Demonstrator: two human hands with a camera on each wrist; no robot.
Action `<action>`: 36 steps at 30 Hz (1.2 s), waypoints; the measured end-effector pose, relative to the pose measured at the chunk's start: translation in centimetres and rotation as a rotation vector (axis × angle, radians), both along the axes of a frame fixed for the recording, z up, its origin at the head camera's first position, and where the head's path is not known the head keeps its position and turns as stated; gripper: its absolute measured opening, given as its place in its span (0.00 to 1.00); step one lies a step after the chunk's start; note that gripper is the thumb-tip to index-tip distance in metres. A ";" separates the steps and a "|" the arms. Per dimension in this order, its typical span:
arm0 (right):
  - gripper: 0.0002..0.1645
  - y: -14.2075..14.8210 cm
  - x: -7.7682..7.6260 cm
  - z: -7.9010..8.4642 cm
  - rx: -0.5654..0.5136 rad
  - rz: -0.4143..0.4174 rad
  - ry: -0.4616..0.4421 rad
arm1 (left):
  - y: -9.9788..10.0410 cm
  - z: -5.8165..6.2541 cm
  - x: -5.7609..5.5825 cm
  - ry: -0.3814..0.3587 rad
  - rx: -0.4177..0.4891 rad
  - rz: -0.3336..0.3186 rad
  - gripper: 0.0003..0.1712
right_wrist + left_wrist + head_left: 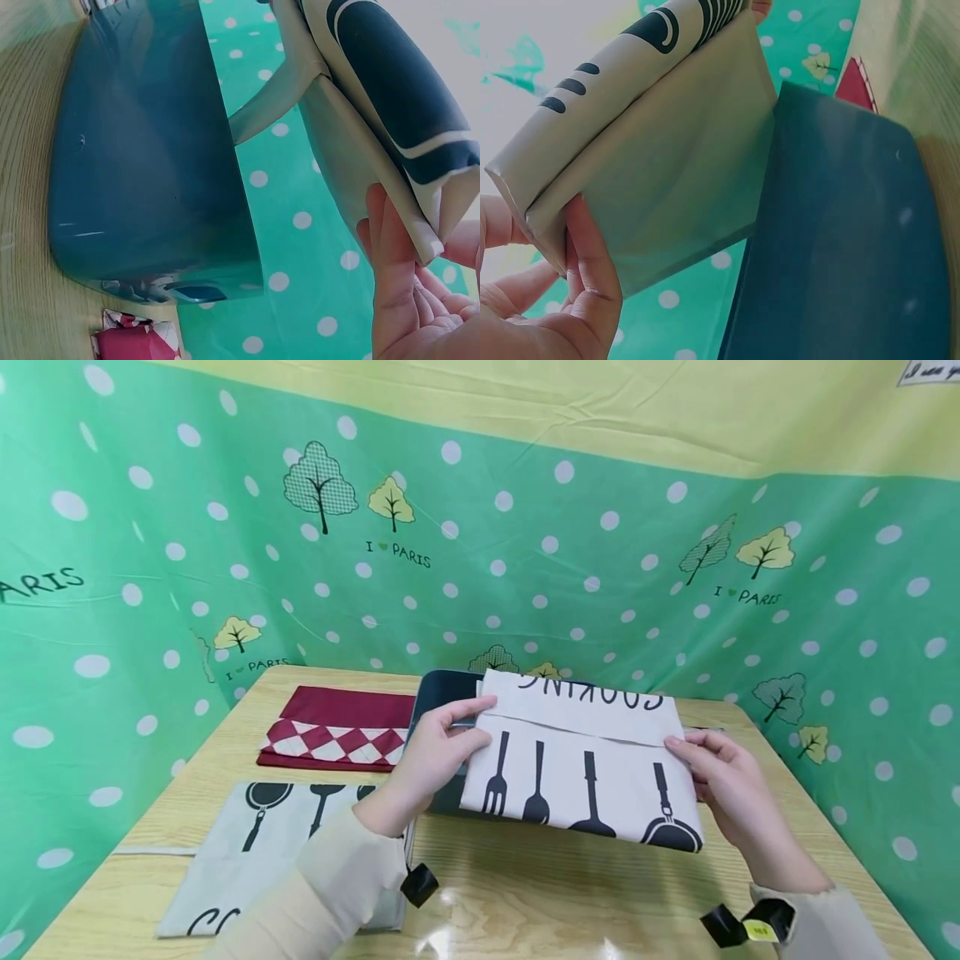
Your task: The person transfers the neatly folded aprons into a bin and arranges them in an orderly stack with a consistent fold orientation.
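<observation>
A folded white apron (558,768), printed with dark kitchen utensils and the word COOKING, is held up in front of and over a dark blue plastic bin (435,693). My left hand (433,750) pinches its left side, thumb on the printed face and fingers behind, as the left wrist view shows. At the opposite side, my right hand (726,777) grips the edge between thumb and fingers. From the apron's underside (345,157) a pale strap (274,101) hangs toward the bin's rim in the right wrist view. The apron hides most of the bin's opening from the head view.
Left of the bin lies a folded dark red cloth (348,703) with a red-and-white diamond band. Nearer, a second utensil-print apron (247,852) lies on the wooden table (525,893), partly under my left forearm. Another red-and-white cloth (139,341) sits right of the bin. Green dotted curtain (525,568) surrounds the table.
</observation>
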State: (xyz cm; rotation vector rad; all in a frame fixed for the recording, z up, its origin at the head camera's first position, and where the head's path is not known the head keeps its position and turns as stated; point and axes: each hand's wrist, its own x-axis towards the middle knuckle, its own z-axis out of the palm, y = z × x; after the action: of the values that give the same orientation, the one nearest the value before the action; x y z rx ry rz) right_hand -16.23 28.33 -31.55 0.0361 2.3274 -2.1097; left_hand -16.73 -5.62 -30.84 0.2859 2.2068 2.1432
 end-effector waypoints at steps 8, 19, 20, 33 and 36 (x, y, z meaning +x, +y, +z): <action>0.08 -1.0 -0.9 1.4 0.046 0.042 -0.051 | -1.1 0.7 -0.6 0.013 -0.060 0.018 0.27; 0.15 -2.0 -2.6 1.8 0.162 0.055 -0.014 | -1.9 0.9 -1.8 -0.031 -0.128 0.071 0.27; 0.15 -2.1 -2.7 1.9 0.166 0.058 -0.013 | -2.0 0.9 -1.9 -0.036 -0.135 0.076 0.27; 0.32 -3.3 -4.6 2.2 0.233 0.090 -0.044 | -2.8 0.9 -3.2 -0.097 -0.218 0.119 0.27; 0.33 -3.5 -5.1 2.1 0.248 0.085 -0.055 | -3.0 0.7 -3.6 -0.093 -0.229 0.124 0.27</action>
State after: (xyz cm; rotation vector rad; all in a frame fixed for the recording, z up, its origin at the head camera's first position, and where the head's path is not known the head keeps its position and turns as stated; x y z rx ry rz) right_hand -21.33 24.80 -29.46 -0.0049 2.4937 -1.7496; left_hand -20.37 -8.58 -30.10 0.0380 2.4434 1.8883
